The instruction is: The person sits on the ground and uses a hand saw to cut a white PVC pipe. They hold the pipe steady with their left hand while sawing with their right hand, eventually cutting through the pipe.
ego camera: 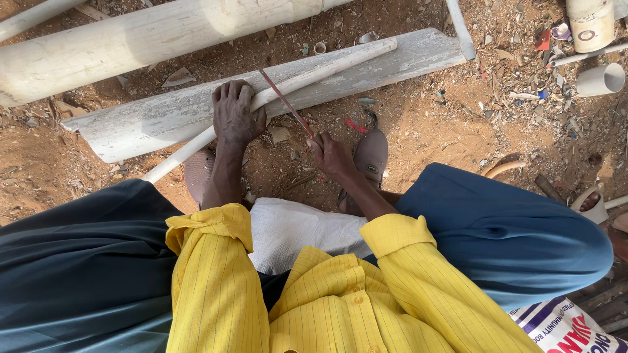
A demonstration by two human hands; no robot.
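Note:
A thin white plastic pipe (307, 73) lies slanted across a broad white half-pipe (157, 119) on the dirt ground. My left hand (234, 112) presses down on the thin pipe, fingers wrapped over it. My right hand (329, 152) grips the near end of a narrow red saw blade (282, 99). The blade's far end rests across the thin pipe just right of my left hand. My yellow sleeves and dark blue trousers fill the lower part of the view.
A thick white pipe (131, 36) lies across the top left. Short pipe offcuts (598, 78) and a wide pipe piece (589, 23) sit at the top right among scattered scraps. My sandalled foot (371, 157) rests by my right hand. A white sack (288, 229) lies between my knees.

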